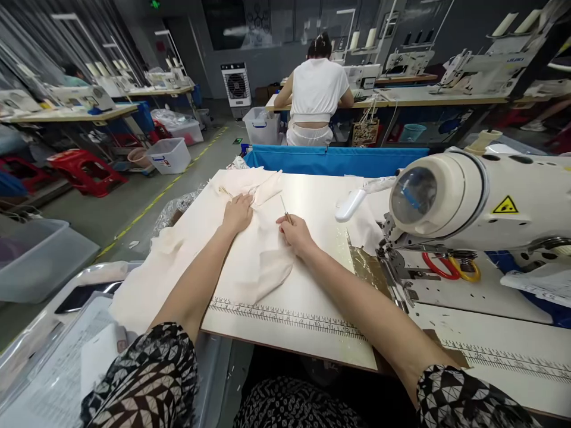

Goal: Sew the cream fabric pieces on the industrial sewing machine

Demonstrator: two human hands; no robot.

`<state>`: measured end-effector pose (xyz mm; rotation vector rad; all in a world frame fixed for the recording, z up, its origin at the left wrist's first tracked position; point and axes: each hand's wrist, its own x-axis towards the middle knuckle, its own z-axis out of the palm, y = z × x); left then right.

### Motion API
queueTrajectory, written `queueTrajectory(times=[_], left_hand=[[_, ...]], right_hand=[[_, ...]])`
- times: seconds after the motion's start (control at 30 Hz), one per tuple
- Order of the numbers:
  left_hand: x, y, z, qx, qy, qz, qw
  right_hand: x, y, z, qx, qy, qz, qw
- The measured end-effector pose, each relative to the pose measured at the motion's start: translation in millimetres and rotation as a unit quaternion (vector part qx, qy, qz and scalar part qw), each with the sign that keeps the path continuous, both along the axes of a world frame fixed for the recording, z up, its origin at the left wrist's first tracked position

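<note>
Pale pink cloth [267,267] lies in loose folds on the white sewing table [312,297]. My left hand [238,212] rests palm down on its upper part, fingers laid on the fabric. Just beyond those fingers, the cloth [267,187] is bunched, with a thin brownish strip [226,191] showing in it. My right hand [295,233] is closed around a slim pointed metal tool [285,206], whose tip points away from me. That hand is at the cloth's right edge. Whether the tool is an awl or tweezers I cannot tell.
A sewing machine [482,196] stands to the right, with red-and-yellow-handled scissors [450,267] beneath it. Printed ruler marks [285,318] run along the table's front. More pale cloth [151,279] hangs over the left edge, near a phone [87,296]. Another person [317,89] sits ahead.
</note>
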<state>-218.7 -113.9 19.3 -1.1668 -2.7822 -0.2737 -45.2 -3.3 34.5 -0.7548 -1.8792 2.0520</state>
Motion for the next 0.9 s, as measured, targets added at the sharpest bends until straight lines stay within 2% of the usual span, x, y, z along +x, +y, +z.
queueTrajectory(times=[0.13, 0.3, 0.5, 0.67, 0.77, 0.9], left_hand=[[-9.1, -4.1, -10.1, 0.005, 0.004, 0.022, 1.0], [-12.7, -1.6, -12.3, 0.008, 0.004, 0.03, 1.0], [-9.8, -2.3, -10.5, 0.021, 0.013, 0.024, 0.999], [5.5, -4.5, 0.6, 0.04, 0.051, 0.022, 0.998], [14.7, 1.6, 11.9, 0.044, 0.067, 0.018, 0.997], [15.9, 19.5, 29.6, 0.008, 0.052, 0.013, 0.999]], right_hand=[[29.6, 13.0, 6.4, 0.011, 0.024, -0.021, 0.999], [97.0, 15.6, 16.6, 0.042, 0.033, -0.004, 0.999], [214.0, 15.6, 24.2, 0.088, -0.01, 0.0, 0.996], [311.2, 9.8, 24.5, 0.053, -0.092, 0.022, 0.994], [339.0, 0.7, 19.6, 0.058, -0.113, 0.012, 0.992], [345.3, -16.5, 13.4, 0.068, -0.108, -0.017, 0.992]])
